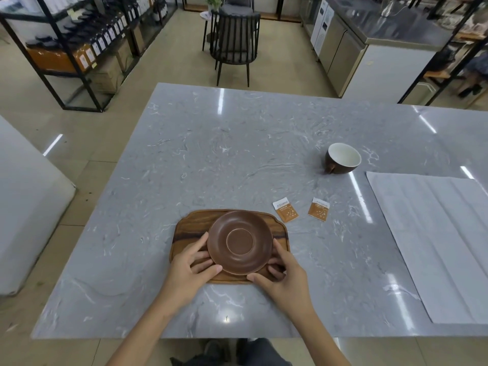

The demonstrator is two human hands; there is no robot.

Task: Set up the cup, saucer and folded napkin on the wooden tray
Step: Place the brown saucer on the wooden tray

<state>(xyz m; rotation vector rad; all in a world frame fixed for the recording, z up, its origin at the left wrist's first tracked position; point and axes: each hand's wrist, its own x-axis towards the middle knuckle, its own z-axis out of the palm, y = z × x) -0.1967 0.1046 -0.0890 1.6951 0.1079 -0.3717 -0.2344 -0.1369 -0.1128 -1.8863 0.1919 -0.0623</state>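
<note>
Both hands on the brown saucer [239, 242], over the wooden tray [184, 228]. Left hand [188, 270] gripping the saucer's left rim, thumb at the near edge, fingers curled along and under the side. Right hand [284, 276] gripping the right rim the same way, thumb at the near edge, fingers tucked beneath. Saucer upright, raised ring in its middle facing up, covering most of the tray's centre (whether resting flat on the wood or held just above it: cannot tell). Tray near the front edge of the grey marbled worktop [211, 159].

Brown cup [342, 158] with a white inside, well apart from the tray, far to the right, tipped so its mouth faces the camera, handle pointing toward the near side. Two small orange-and-white packets [285, 209] [319, 209] flat on the worktop between tray and cup, just right of the tray's far corner, a small gap between them. Large white napkin [433, 241] spread open at the right edge, fold creases showing, not folded up. Dark chair [233, 40] beyond the worktop's far edge; black shelving [79, 40] with bottles and boxes at upper left.
</note>
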